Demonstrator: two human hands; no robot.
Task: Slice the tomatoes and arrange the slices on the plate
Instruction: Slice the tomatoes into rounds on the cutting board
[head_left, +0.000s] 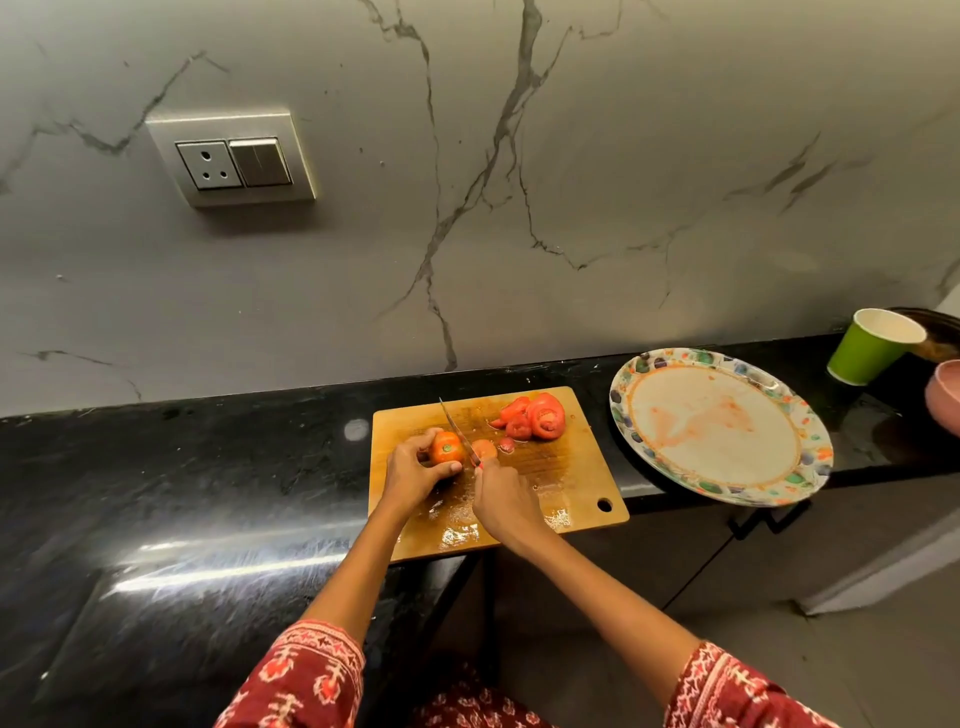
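A wet wooden cutting board (571, 499) lies on the black counter. My left hand (413, 475) grips an orange-red tomato (445, 448) on the board's left part. My right hand (506, 501) holds a knife (457, 428) whose blade stands against the tomato's right side. A cut slice (484, 448) lies just right of the blade. A pile of red slices (535, 418) sits at the board's far edge. To the right stands a round plate (722, 426) with a coloured rim, holding only juice smears.
A green paper cup (872, 345) stands at the far right, with a pink bowl (945, 397) beside it at the frame edge. The marble wall with a socket plate (234, 161) rises behind the counter. The plate overhangs the counter's front edge.
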